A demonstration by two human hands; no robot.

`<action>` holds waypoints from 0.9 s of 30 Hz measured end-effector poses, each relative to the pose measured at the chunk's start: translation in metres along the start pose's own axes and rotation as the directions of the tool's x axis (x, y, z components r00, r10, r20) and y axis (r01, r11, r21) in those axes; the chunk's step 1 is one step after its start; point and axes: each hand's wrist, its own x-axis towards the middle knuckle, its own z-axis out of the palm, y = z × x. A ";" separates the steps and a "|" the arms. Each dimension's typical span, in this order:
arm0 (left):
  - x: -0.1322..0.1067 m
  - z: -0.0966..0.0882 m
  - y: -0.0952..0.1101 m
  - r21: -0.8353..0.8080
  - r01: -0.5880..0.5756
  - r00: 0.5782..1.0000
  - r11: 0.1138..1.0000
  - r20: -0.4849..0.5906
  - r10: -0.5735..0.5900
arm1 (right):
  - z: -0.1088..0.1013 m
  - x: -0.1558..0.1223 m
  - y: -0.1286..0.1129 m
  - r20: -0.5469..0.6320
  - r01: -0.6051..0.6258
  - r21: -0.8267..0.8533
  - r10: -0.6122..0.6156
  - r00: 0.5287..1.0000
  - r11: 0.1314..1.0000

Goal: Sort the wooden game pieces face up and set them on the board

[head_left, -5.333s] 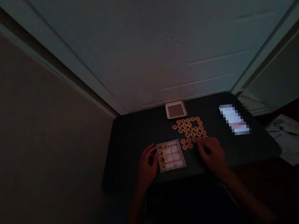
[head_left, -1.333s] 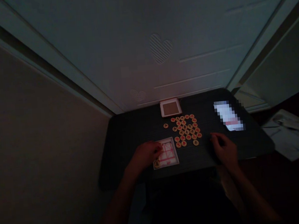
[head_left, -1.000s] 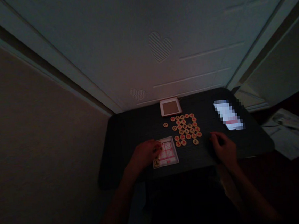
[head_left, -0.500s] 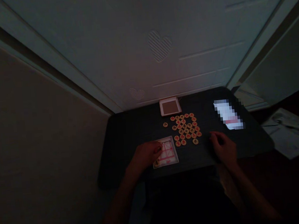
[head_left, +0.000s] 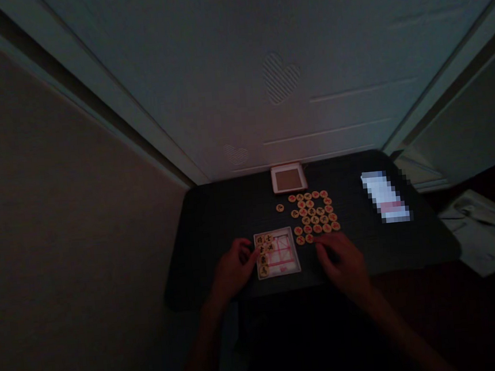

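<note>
My left hand [head_left: 236, 270] rests at the left side of a shallow white box [head_left: 298, 257], thumb and fingers apart, thumb near its rim. Inside the box, several round Chinese chess pieces with black characters [head_left: 263, 260] stand along the left and upper left, on a sheet printed with red lines [head_left: 283, 257]. My right hand [head_left: 344, 262] is lowered at the front of a group of Chinese chess pieces [head_left: 315, 219], marked in red and black. Its fingers are curled down beside a red-marked piece [head_left: 309, 238]; what lies under the fingertips is hidden.
A single piece [head_left: 279, 208] lies apart, left of the group. Behind stands a box lid with a brown inside [head_left: 288, 179]. A lit, blurred phone-like object [head_left: 385, 196] lies on the dark table [head_left: 215, 211] at right. A white door [head_left: 332, 114] rises behind the table.
My left hand has drawn back left from over the box, uncovering the pieces in it. My right hand has moved left to the front pieces and covers where one lay. The view has shifted slightly.
</note>
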 end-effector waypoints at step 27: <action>-0.010 0.003 0.019 0.088 0.028 0.983 0.996 0.180 -0.043 | 0.082 0.004 -0.022 0.358 0.252 -0.006 -0.234 0.904 0.968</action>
